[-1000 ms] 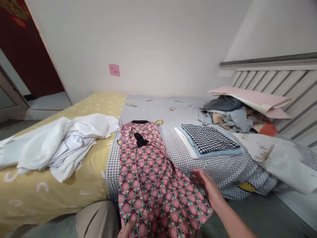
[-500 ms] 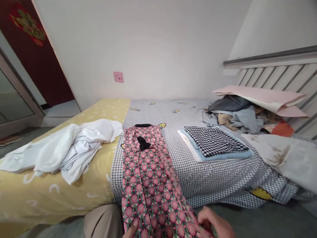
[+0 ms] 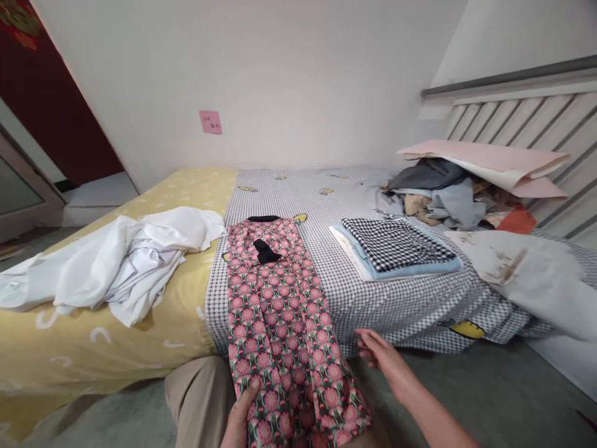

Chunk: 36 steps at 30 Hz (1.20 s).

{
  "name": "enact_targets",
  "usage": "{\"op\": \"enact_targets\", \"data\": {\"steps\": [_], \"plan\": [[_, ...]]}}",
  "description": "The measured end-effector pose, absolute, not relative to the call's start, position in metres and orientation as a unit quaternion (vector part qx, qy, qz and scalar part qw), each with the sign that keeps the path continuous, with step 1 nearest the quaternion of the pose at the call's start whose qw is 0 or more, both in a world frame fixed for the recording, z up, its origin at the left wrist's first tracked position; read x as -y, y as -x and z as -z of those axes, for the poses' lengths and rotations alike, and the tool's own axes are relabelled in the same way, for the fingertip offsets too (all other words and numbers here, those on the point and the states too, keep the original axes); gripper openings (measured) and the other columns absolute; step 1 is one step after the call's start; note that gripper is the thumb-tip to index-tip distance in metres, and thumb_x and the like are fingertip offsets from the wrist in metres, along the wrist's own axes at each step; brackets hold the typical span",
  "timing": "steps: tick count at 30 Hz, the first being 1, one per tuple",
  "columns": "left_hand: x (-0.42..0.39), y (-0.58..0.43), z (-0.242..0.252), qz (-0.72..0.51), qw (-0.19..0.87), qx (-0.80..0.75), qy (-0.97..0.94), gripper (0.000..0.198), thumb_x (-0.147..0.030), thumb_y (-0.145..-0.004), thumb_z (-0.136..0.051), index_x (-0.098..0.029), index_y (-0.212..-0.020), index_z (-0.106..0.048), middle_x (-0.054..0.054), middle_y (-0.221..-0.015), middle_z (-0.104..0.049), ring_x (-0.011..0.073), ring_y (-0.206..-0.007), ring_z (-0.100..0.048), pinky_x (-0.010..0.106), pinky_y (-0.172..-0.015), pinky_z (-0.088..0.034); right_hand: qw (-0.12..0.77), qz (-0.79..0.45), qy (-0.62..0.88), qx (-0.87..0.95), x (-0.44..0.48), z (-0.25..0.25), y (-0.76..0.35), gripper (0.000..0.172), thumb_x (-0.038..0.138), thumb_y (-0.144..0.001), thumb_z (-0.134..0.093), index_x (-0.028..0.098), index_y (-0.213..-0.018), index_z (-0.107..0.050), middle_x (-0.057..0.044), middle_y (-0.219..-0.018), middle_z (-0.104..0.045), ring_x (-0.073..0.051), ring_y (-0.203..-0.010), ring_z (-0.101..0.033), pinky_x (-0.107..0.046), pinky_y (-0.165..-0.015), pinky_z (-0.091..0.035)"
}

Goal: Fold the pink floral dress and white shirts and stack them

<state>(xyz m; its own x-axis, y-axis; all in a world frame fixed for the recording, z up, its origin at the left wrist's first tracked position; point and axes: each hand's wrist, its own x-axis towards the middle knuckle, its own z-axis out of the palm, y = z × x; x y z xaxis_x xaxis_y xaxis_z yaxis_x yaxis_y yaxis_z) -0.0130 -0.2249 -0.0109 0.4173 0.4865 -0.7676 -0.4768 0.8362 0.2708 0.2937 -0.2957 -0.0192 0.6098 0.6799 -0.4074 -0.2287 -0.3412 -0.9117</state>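
Note:
A pink floral dress or long shirt with a black collar lies lengthwise over the bed's edge and down toward my lap, its sides folded inward. A black cuff shows on its upper part. My left hand grips the garment's lower left edge, thumb on top and fingers hidden beneath. To the right of the garment, my right hand hovers apart from it, with nothing in it and the fingers loosely bent, the index stretched out.
On the checked sheet, a stack of folded clothes topped by a black-and-white gingham piece sits to the right. White clothes lie crumpled on the yellow sheet. A clothes pile under a pink sheet and a white bag are farther right.
My right hand has let go of the garment's right edge and moved up and away from it. The right side now lies folded inward. My left hand keeps its hold, and the view has tilted down.

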Motion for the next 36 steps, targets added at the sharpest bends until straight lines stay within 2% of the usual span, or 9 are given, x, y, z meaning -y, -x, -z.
{"op": "enact_targets", "data": {"steps": [2,4,7,10,13,17,23,30,36], "plan": [[0.228,0.013,0.005,-0.241,0.862,-0.445,0.012,0.063,-0.040,-0.077,-0.079,-0.019,-0.135,-0.063,0.017,-0.109,-0.079,0.0387,-0.099,-0.076,0.057,-0.086,-0.063,0.525,-0.451,0.700,0.176,0.290,0.027,-0.290,0.064,0.076,-0.063,-0.074,0.025,-0.101,-0.076,-0.006,-0.107,-0.075,-0.023,-0.094,-0.067,-0.032,-0.075,-0.049],[0.229,0.014,0.003,-0.234,0.860,-0.454,0.017,0.063,-0.041,-0.078,-0.078,-0.018,-0.135,-0.063,0.017,-0.109,-0.079,0.0385,-0.099,-0.076,0.057,-0.086,-0.063,0.524,-0.503,0.655,0.210,0.286,0.028,-0.279,0.066,0.079,-0.070,-0.067,0.026,-0.109,-0.075,-0.006,-0.125,-0.072,-0.027,-0.114,-0.063,-0.039,-0.094,-0.048],[0.229,0.014,0.007,-0.248,0.847,-0.471,0.009,0.065,-0.038,-0.077,-0.080,-0.017,-0.136,-0.062,0.017,-0.110,-0.079,0.0378,-0.100,-0.075,0.057,-0.088,-0.062,0.537,-0.547,0.588,0.260,0.277,0.015,-0.258,0.056,0.071,-0.076,-0.071,0.028,-0.111,-0.072,-0.004,-0.124,-0.072,-0.026,-0.121,-0.060,-0.040,-0.106,-0.042],[0.228,0.014,0.011,-0.247,0.848,-0.469,0.009,0.066,-0.038,-0.077,-0.081,-0.017,-0.136,-0.062,0.017,-0.112,-0.079,0.0382,-0.102,-0.075,0.057,-0.089,-0.062,0.562,-0.535,0.567,0.277,0.265,-0.001,-0.247,0.041,0.058,-0.070,-0.082,0.025,-0.091,-0.071,0.000,-0.098,-0.076,-0.024,-0.100,-0.066,-0.038,-0.098,-0.047],[0.228,0.016,0.015,-0.241,0.850,-0.467,0.017,0.065,-0.039,-0.077,-0.080,-0.017,-0.136,-0.062,0.018,-0.113,-0.078,0.0396,-0.103,-0.074,0.059,-0.090,-0.061,0.597,-0.537,0.555,0.219,0.261,-0.008,-0.247,0.039,0.057,-0.069,-0.083,0.024,-0.076,-0.064,0.003,-0.075,-0.072,-0.023,-0.081,-0.066,-0.036,-0.085,-0.052],[0.228,0.018,0.018,-0.248,0.850,-0.464,0.009,0.068,-0.040,-0.077,-0.081,-0.016,-0.138,-0.061,0.020,-0.116,-0.077,0.0409,-0.106,-0.073,0.061,-0.094,-0.059,0.577,-0.551,0.569,0.201,0.276,-0.007,-0.255,0.043,0.064,-0.070,-0.078,0.024,-0.081,-0.067,-0.001,-0.088,-0.077,-0.026,-0.092,-0.070,-0.039,-0.091,-0.053],[0.231,0.014,0.015,-0.294,0.840,-0.455,-0.012,0.065,-0.039,-0.082,-0.076,-0.013,-0.139,-0.059,0.019,-0.120,-0.076,0.0386,-0.111,-0.071,0.057,-0.101,-0.056,0.475,-0.636,0.575,0.198,0.314,-0.008,-0.246,0.059,0.056,-0.072,-0.083,0.026,-0.121,-0.069,-0.007,-0.117,-0.077,-0.029,-0.111,-0.071,-0.045,-0.106,-0.049],[0.246,0.019,0.012,-0.335,0.807,-0.476,-0.104,0.055,-0.028,-0.073,-0.085,-0.005,-0.120,-0.068,0.021,-0.109,-0.078,0.0370,-0.113,-0.071,0.048,-0.101,-0.057,0.460,-0.658,0.575,0.155,0.332,-0.010,-0.232,0.055,0.058,-0.070,-0.083,0.021,-0.110,-0.075,-0.011,-0.107,-0.080,-0.031,-0.102,-0.075,-0.044,-0.099,-0.054],[0.259,0.041,0.027,-0.313,0.815,-0.467,-0.143,0.046,-0.035,-0.069,-0.088,-0.006,-0.102,-0.075,0.021,-0.101,-0.080,0.0414,-0.116,-0.069,0.051,-0.107,-0.053,0.465,-0.678,0.558,0.115,0.333,-0.017,-0.225,0.044,0.054,-0.071,-0.082,0.022,-0.101,-0.078,-0.010,-0.103,-0.081,-0.031,-0.101,-0.075,-0.042,-0.099,-0.055]]}}
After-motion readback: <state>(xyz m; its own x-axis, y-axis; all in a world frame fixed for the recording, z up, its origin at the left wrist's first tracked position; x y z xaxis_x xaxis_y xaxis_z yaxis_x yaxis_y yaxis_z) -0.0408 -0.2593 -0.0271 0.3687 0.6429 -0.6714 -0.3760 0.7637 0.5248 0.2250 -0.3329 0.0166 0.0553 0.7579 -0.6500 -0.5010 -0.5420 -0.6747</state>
